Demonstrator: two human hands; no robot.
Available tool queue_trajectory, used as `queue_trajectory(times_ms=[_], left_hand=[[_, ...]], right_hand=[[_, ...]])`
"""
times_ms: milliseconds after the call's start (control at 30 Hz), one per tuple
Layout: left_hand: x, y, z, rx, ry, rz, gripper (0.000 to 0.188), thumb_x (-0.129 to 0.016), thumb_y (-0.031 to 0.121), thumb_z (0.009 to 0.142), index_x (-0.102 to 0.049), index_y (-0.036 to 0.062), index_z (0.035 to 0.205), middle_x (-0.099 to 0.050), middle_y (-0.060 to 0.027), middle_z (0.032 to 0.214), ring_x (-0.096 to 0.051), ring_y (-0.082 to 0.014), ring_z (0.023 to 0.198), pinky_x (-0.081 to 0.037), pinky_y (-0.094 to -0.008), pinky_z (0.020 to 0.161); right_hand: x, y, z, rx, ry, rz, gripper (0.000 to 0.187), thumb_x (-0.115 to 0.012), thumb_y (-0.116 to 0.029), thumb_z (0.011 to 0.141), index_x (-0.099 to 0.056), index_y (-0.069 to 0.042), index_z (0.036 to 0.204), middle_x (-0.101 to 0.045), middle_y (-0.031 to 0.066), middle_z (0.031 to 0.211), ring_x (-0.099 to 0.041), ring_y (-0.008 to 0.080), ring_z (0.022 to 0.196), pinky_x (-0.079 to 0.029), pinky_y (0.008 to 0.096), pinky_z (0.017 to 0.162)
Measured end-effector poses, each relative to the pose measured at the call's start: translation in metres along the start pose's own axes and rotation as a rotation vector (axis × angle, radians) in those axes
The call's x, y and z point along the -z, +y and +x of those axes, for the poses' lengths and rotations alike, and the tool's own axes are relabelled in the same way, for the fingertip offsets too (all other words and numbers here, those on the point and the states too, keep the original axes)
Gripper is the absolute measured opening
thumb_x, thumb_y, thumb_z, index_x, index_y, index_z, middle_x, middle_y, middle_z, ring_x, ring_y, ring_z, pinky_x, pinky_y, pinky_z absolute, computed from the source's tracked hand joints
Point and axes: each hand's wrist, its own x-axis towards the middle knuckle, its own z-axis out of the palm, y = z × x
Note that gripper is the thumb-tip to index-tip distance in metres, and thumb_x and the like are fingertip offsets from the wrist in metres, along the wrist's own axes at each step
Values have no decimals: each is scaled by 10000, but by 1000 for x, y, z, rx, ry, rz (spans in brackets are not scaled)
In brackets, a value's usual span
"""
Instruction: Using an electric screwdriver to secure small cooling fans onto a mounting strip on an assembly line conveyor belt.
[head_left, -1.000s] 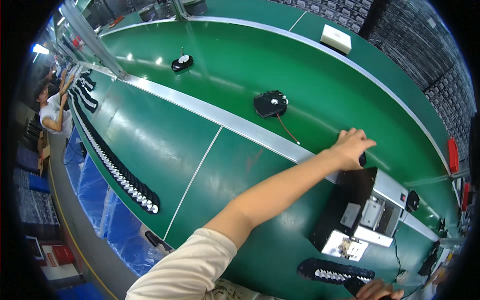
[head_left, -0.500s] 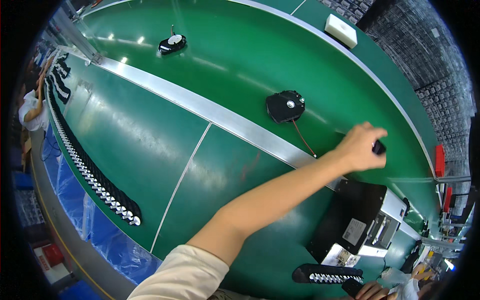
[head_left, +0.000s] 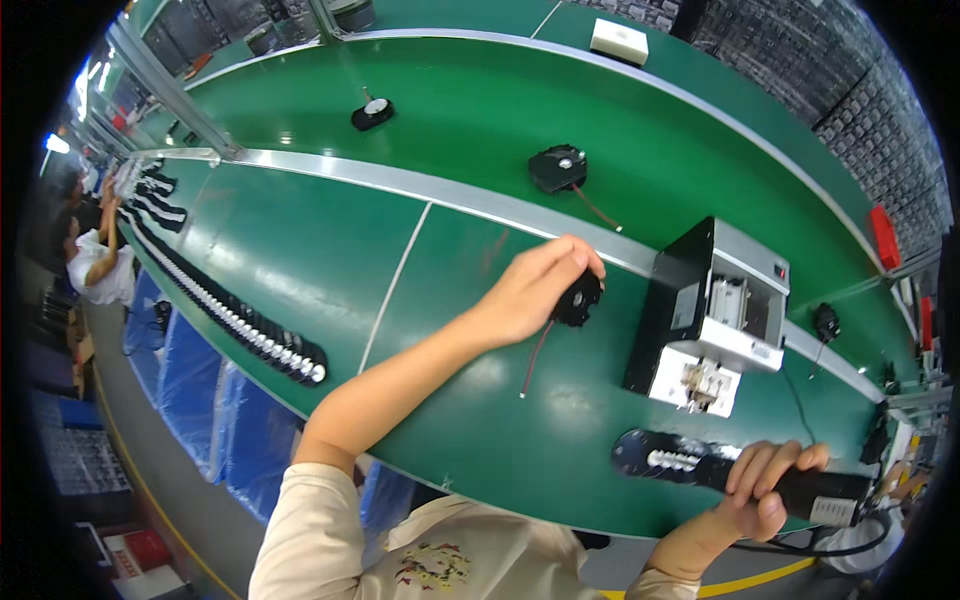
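My left hand (head_left: 540, 285) grips a flat black part (head_left: 577, 302) just above the green bench. A thin red wire hangs from the part, and the fingers cover its upper left side. At the lower right, my right hand (head_left: 765, 487) is closed around a black corded tool (head_left: 825, 497), which looks like an electric screwdriver. Its front end lies over a short row of black pieces with silver tops (head_left: 640, 455). Beyond my left hand, a similar black part (head_left: 558, 168) with a red wire lies on the green belt.
Right of centre stands a black and silver machine (head_left: 750, 290). A long row of black pieces with silver ends (head_left: 230, 315) lines the left bench edge. More black parts (head_left: 373, 113) lie on the belt. A co-worker (head_left: 100, 260) is at far left, a red bin (head_left: 884, 238) at right.
My left hand has come back from over the belt to the bench, holding the black part. My right hand and its tool show more fully. The view has shifted.
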Motion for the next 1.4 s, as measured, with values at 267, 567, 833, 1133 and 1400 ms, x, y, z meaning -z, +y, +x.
queue_trajectory(times_ms=[267,567,833,1133,1400], left_hand=[[-11,-5,-64,-145,186,790,210,-465,128,981,-604,10,1085,-639,-152,1062,-615,-298,1034,-466,-351,907],[-18,16,-83,-208,-124,1087,290,-742,26,617,-565,47,845,-502,-121,1109,-533,-335,1186,-467,-398,921],[-90,-8,-88,-426,-293,820,200,-771,1,632,-637,59,769,-539,-96,1030,-615,-332,1110,-538,-388,828],[-131,-24,-88,-485,-444,677,262,-752,60,667,-690,61,922,-531,-91,1064,-574,-324,1129,-503,-432,897],[-128,-23,-88,-519,-486,827,274,-748,96,695,-729,97,968,-593,-100,1102,-584,-345,1138,-537,-416,857]], right_hand=[[0,-5,-13,-2,25,-14,482,-697,-92,772,-397,-31,1144,-479,31,641,-455,117,434,-418,259,432],[4,-10,-12,-60,54,26,496,-694,-52,745,-391,-33,1137,-475,27,659,-477,131,460,-445,288,466],[2,-11,-8,-69,63,-5,491,-702,-59,731,-417,-20,1130,-491,24,618,-502,115,488,-469,268,498],[-2,-9,-8,-62,77,-21,483,-704,-62,727,-426,-20,1120,-488,17,618,-493,110,482,-464,268,499],[2,-8,-5,-38,55,-31,485,-688,-58,737,-408,-16,1131,-486,33,662,-475,116,467,-454,282,483]])
